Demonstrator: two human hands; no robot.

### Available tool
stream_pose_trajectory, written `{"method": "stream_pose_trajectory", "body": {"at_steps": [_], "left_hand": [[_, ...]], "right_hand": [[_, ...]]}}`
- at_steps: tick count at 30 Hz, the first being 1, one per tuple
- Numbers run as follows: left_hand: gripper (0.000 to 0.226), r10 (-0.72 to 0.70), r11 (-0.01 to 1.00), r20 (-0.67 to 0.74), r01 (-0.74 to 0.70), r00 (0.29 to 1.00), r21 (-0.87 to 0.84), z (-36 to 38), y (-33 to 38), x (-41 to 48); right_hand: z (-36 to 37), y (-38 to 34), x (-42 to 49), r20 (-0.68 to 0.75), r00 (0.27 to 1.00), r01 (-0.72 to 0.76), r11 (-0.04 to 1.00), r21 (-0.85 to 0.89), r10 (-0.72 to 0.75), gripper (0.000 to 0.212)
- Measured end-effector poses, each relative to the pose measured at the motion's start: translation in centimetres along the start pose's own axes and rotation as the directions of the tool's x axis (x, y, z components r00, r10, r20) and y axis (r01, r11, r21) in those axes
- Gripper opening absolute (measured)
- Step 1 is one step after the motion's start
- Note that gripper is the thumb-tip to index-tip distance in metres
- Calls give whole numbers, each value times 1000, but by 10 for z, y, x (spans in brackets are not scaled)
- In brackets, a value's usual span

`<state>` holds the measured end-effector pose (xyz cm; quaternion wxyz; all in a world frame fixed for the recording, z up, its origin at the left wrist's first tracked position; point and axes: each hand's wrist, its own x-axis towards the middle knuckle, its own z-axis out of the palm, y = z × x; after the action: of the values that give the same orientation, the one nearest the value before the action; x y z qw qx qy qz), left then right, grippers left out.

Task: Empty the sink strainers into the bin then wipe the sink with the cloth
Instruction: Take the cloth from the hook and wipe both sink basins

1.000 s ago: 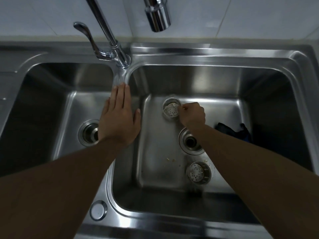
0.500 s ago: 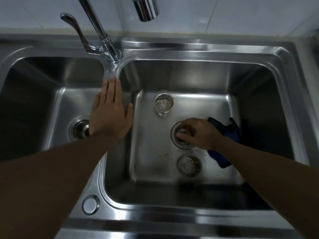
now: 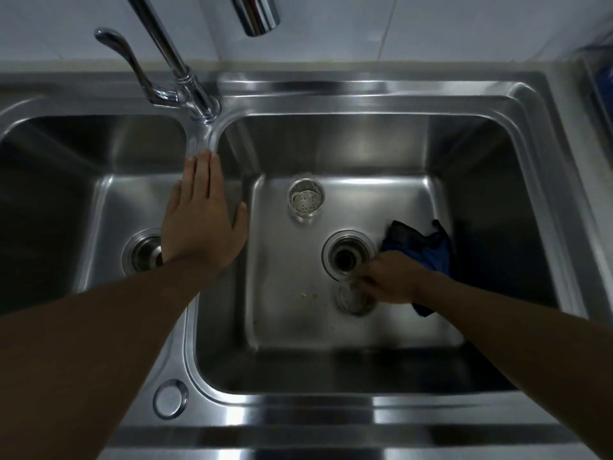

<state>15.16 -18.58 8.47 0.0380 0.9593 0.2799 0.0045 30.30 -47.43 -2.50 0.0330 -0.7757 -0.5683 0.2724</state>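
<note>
Here the left hand [image 3: 202,224] lies flat on the sink divider [image 3: 199,137]; the right hand [image 3: 389,280] pinches the near strainer [image 3: 353,302], beside the cloth [image 3: 428,250].

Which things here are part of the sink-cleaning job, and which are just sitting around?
Job: far strainer, near strainer gripped by right hand, blue cloth, sink, crumbs.
Just there: faucet, round cap on the rim.

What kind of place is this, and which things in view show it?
Most likely a home kitchen: a stainless steel double-bowl sink, a tall tap before the tiled wall, and basket strainers loose in the right bowl.
</note>
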Motion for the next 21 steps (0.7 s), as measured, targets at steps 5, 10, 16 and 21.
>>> {"method": "stream_pose_trajectory", "body": {"at_steps": [5, 10, 16, 21], "left_hand": [[81, -3, 1000, 10, 3, 1000, 1, -2, 0, 0], [80, -6, 1000, 17, 6, 1000, 0, -3, 1, 1], [81, -15, 1000, 25, 15, 1000, 2, -5, 3, 1], [81, -12, 1000, 20, 12, 1000, 1, -5, 3, 2]], "right_hand": [[-28, 13, 34, -271, 805, -365, 800, 475, 528, 42], [-51, 27, 78, -195, 548, -606, 547, 578, 813, 39], [-48, 27, 95, -57, 505, -632, 414, 655, 861, 45], [-41, 17, 51, -341, 481, -545, 580, 605, 808, 74]]}}
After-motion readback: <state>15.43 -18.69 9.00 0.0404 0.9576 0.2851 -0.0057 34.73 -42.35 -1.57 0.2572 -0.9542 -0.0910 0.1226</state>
